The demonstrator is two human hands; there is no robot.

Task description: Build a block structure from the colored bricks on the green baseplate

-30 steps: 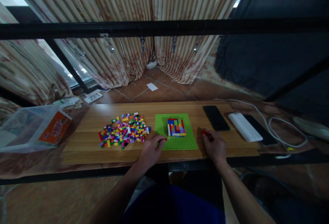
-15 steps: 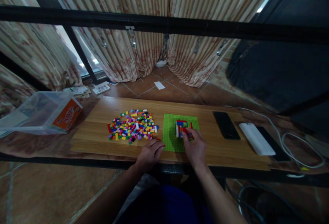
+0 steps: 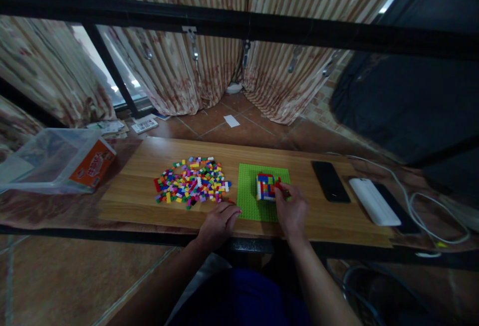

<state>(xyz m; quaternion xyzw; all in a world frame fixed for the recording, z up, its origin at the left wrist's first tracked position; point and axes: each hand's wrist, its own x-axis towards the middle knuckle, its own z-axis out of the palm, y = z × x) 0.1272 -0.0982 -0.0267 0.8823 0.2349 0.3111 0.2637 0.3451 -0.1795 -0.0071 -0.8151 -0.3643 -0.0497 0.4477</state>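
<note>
A green baseplate [image 3: 245, 186] lies on the wooden board, bearing a low block structure [image 3: 266, 186] of red, blue, white and orange toy bricks. At the structure's right side, my right hand [image 3: 293, 211] is closed in a pinch on a red toy brick [image 3: 278, 184]. My left hand [image 3: 218, 223] rests at the baseplate's lower left corner, fingers curled together. A speck of red shows at its fingertips; what it is cannot be made out. Just beyond that hand spreads a pile of loose, many-coloured toy bricks [image 3: 194, 181].
A clear plastic bin [image 3: 48, 166] with an orange label stands left of the wooden board [image 3: 127, 201]. On the right lie a black phone [image 3: 330, 181], a white oblong device [image 3: 373, 202], another dark slab [image 3: 398, 208] and a white cable [image 3: 415, 211]. A black bar [image 3: 239, 21] crosses beyond.
My right hand has shifted a little right, from over the brick structure to its right side, uncovering more of its top. My left hand stays in place. The view has tilted slightly.
</note>
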